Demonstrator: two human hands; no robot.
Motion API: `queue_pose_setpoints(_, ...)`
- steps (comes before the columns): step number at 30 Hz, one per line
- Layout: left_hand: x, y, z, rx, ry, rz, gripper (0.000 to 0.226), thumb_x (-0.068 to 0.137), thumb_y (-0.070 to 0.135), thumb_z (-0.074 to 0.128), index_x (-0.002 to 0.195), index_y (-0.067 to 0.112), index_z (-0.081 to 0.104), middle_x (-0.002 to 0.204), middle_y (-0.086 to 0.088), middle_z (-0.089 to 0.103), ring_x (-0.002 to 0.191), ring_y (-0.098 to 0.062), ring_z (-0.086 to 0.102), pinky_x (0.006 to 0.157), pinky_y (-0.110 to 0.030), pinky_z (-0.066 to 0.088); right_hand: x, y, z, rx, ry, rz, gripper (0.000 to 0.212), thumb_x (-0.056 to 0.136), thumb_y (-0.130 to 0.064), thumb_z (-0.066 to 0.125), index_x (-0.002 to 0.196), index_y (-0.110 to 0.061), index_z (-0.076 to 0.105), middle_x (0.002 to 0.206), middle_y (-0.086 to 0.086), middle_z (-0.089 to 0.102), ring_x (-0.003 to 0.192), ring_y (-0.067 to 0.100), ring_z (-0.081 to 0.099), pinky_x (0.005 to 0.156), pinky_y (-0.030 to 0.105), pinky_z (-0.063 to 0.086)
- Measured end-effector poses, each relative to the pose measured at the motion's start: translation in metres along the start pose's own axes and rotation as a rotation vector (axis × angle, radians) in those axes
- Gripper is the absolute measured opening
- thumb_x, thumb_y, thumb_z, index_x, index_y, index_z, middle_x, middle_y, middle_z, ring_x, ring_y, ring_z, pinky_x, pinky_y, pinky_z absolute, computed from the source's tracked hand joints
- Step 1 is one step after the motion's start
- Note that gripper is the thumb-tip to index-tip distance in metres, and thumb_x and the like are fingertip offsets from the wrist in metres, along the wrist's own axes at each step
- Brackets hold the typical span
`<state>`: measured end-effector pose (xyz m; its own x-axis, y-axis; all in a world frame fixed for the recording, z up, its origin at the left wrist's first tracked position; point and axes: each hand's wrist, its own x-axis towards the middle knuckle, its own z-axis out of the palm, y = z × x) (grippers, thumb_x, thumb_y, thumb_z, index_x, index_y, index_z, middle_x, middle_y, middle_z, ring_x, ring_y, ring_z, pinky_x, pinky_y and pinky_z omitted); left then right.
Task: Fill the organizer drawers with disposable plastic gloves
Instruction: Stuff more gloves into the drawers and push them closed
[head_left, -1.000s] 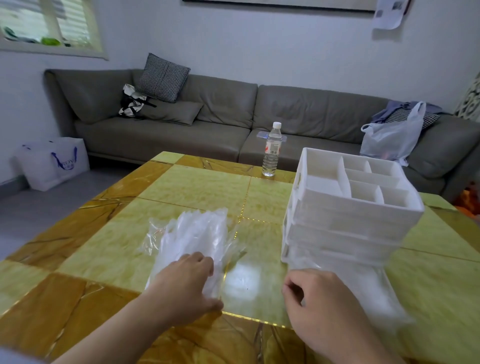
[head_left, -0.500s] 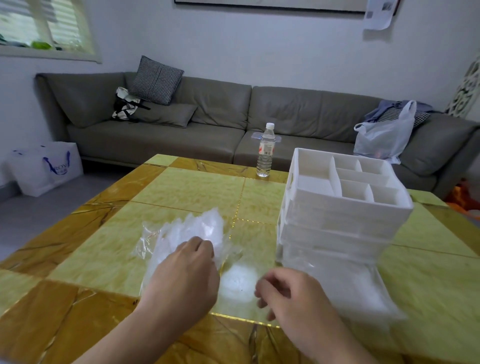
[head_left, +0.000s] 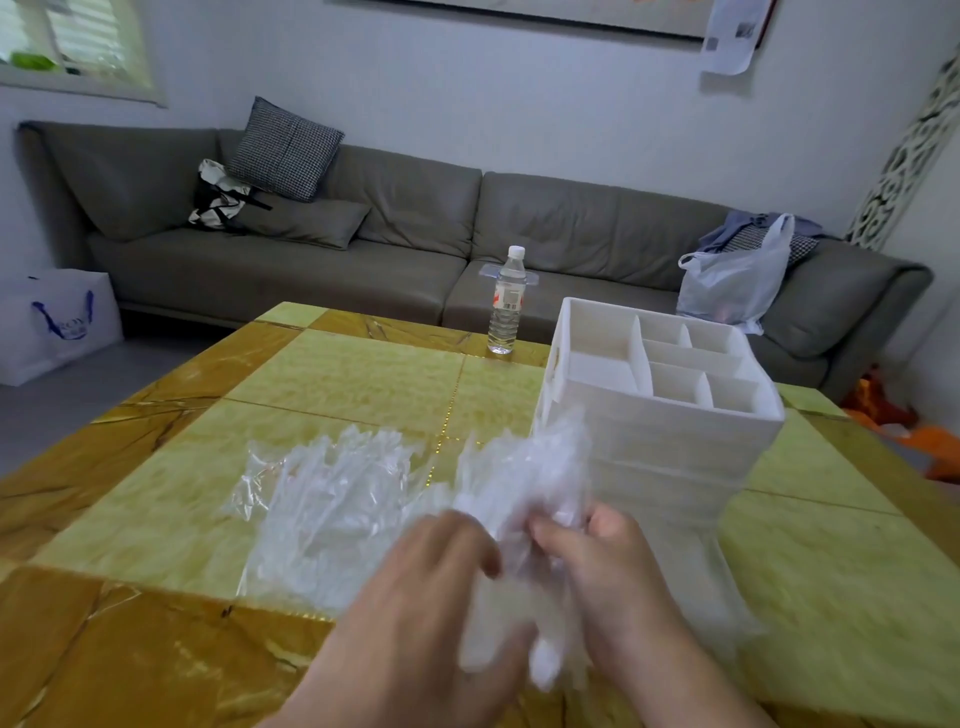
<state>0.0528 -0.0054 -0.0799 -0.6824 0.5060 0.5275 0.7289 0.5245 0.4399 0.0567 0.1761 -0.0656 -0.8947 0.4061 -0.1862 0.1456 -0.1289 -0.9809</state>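
A pile of clear disposable plastic gloves lies on the yellow marble table, left of centre. My left hand and my right hand are together above the table's near edge, both pinching a crumpled clear glove that rises between them. The white organizer stands right behind the hands, with open compartments on top and stacked drawers below. Its bottom drawer sticks out toward me, with clear plastic in it, partly hidden by my right hand.
A water bottle stands at the table's far edge, left of the organizer. Behind is a grey sofa with cushions and a plastic bag. A white shopping bag sits on the floor at left.
My left hand left the pile with a glove and lifted it. My right hand came in from the drawer side, and both hands now grip the raised glove.
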Motion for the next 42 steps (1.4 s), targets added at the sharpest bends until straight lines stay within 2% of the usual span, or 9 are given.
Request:
queue_pose_setpoints(6, 0.026, 0.0, -0.018, -0.875, -0.184, -0.98, 0.078, 0.059, 0.067, 0.091, 0.114, 0.018, 0.065, 0.101, 0.0, 0.075, 0.085, -0.015, 0.076, 0.079, -0.033, 0.061, -0.008, -0.019, -0.016, 0.225, -0.142, -0.079, 0.014, 0.096, 0.01, 0.063, 0.103, 0.006, 0.074, 0.103, 0.034, 0.075, 0.085, 0.04, 0.074, 0.07, 0.044, 0.065)
queue_pose_setpoints(12, 0.028, 0.0, -0.011, -1.057, -0.001, -0.897, 0.017, 0.089, 0.015, 0.08, 0.095, 0.0, 0.078, 0.089, -0.024, 0.077, 0.073, -0.034, 0.076, 0.056, -0.035, 0.058, -0.011, -0.018, -0.014, 0.08, -0.178, -0.121, 0.017, 0.097, 0.012, 0.061, 0.096, 0.005, 0.076, 0.096, 0.032, 0.076, 0.078, 0.036, 0.076, 0.06, 0.037, 0.062)
queue_pose_setpoints(19, 0.033, 0.0, -0.015, -1.136, 0.235, -0.995, 0.033, 0.105, 0.02, 0.056, 0.088, -0.001, 0.076, 0.086, -0.022, 0.074, 0.069, -0.031, 0.072, 0.069, -0.045, 0.058, -0.004, -0.016, -0.025, -0.008, -0.064, -0.165, 0.018, 0.098, 0.007, 0.063, 0.099, -0.001, 0.079, 0.096, 0.02, 0.08, 0.091, 0.037, 0.078, 0.071, 0.038, 0.063)
queue_pose_setpoints(22, 0.036, 0.007, -0.014, -1.228, 0.088, -1.041, 0.036, 0.094, 0.035, 0.071, 0.095, -0.001, 0.073, 0.088, -0.02, 0.078, 0.076, -0.036, 0.076, 0.071, -0.045, 0.059, -0.003, -0.013, -0.022, -0.022, -0.055, -0.18, 0.022, 0.099, 0.007, 0.062, 0.099, -0.006, 0.08, 0.097, 0.018, 0.081, 0.094, 0.04, 0.078, 0.082, 0.049, 0.064)
queue_pose_setpoints(26, 0.029, 0.01, -0.01, -1.067, 0.015, -1.035, 0.029, 0.073, 0.007, 0.092, 0.081, -0.007, 0.068, 0.065, -0.016, 0.07, 0.054, -0.029, 0.069, 0.048, -0.03, 0.05, -0.004, -0.014, -0.019, -0.081, -0.062, -0.187, 0.022, 0.098, 0.004, 0.064, 0.093, -0.009, 0.081, 0.094, 0.015, 0.081, 0.092, 0.036, 0.079, 0.087, 0.05, 0.063)
queue_pose_setpoints(32, 0.026, 0.016, -0.015, -0.708, 0.08, -0.801, 0.009, 0.085, 0.006, 0.082, 0.089, 0.009, 0.074, 0.068, -0.003, 0.077, 0.058, -0.014, 0.073, 0.052, -0.021, 0.052, 0.008, -0.019, -0.033, -0.096, 0.102, -0.23, 0.031, 0.093, -0.028, 0.074, 0.082, 0.001, 0.072, 0.079, 0.023, 0.073, 0.071, 0.033, 0.068, 0.063, 0.046, 0.056)
queue_pose_setpoints(36, 0.026, 0.018, -0.013, -0.854, 0.14, -0.795, 0.009, 0.087, 0.005, 0.078, 0.096, 0.006, 0.076, 0.071, -0.011, 0.077, 0.06, -0.018, 0.073, 0.051, -0.022, 0.051, 0.015, -0.022, -0.042, 0.007, 0.182, -0.193, 0.029, 0.104, -0.018, 0.065, 0.083, -0.002, 0.074, 0.093, 0.032, 0.073, 0.071, 0.035, 0.072, 0.068, 0.048, 0.06)
queue_pose_setpoints(40, 0.026, 0.015, -0.012, -1.193, -0.142, -0.897, 0.028, 0.079, 0.01, 0.088, 0.102, -0.001, 0.078, 0.096, -0.025, 0.077, 0.088, -0.039, 0.077, 0.063, -0.035, 0.06, 0.009, -0.021, -0.039, 0.005, 0.152, -0.239, 0.031, 0.107, -0.029, 0.062, 0.091, -0.008, 0.078, 0.095, 0.028, 0.075, 0.086, 0.046, 0.074, 0.077, 0.056, 0.063)
queue_pose_setpoints(42, 0.024, 0.012, -0.007, -1.056, -0.196, -0.843, 0.031, 0.069, 0.016, 0.09, 0.094, 0.0, 0.081, 0.091, -0.025, 0.078, 0.083, -0.036, 0.078, 0.066, -0.033, 0.06, 0.008, -0.022, -0.038, 0.03, 0.114, -0.211, 0.039, 0.102, -0.044, 0.064, 0.099, -0.007, 0.076, 0.1, 0.032, 0.073, 0.08, 0.04, 0.073, 0.074, 0.05, 0.058)
